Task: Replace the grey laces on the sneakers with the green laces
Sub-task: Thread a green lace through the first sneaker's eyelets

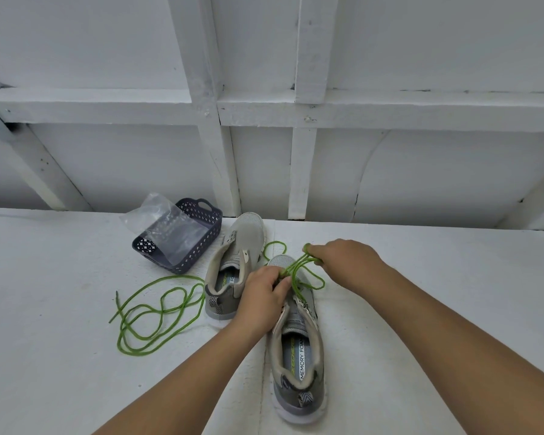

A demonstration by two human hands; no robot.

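Left hand (262, 293): I pinch the green lace (299, 271) at the near sneaker (299, 346) eyelets, steadying it.
Right hand (343, 259): grips the lace ends, pulling slack through.
Spare lace (157, 312): loose on the table (60, 356), left.

Both bare forearms extended forward, left hand (263, 293) knuckles up with fingers curled in a pinch, right hand (346, 262) further forward (fingertips pinched), wrists apart.

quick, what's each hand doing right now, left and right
Left hand: pinching the green lace over the nearer sneaker.
Right hand: fingers curled round the same lace, drawn up and away.
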